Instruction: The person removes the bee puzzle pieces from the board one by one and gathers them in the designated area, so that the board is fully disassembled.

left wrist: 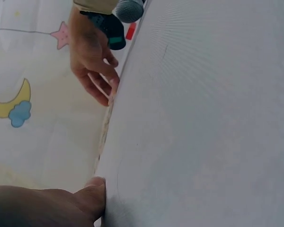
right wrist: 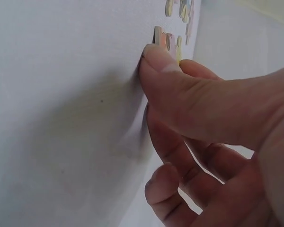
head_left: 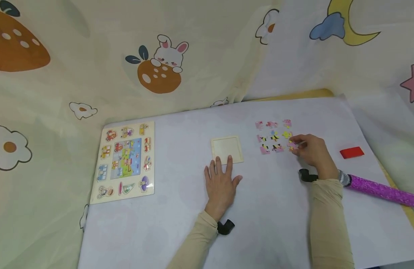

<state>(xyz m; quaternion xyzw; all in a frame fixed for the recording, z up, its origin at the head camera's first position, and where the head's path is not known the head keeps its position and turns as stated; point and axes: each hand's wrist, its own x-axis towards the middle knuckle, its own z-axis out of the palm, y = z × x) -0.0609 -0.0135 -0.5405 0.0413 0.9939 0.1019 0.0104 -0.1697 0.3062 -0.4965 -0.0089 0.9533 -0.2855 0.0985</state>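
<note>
My left hand [head_left: 221,185] lies with spread fingers on the white table, fingertips touching the lower edge of a small square puzzle tray [head_left: 241,150]. Bare pale wood shows inside that tray. To the right, several pink and yellow jigsaw pieces [head_left: 275,137] lie apart in loose rows. My right hand [head_left: 310,149] pinches the jigsaw piece [head_left: 291,145] at the lower right of these rows between thumb and finger. Up close in the right wrist view, the thumb [right wrist: 163,61] presses the edge of this piece [right wrist: 162,37], partly hiding it. The left wrist view shows mostly bare tabletop.
A wooden peg puzzle board [head_left: 149,130] with vehicle pictures lies at the left. Near the right edge are a red block [head_left: 352,152] and a microphone with a glittery purple handle [head_left: 382,186], partly behind the right wrist. A patterned cloth [head_left: 207,56] hangs behind the table.
</note>
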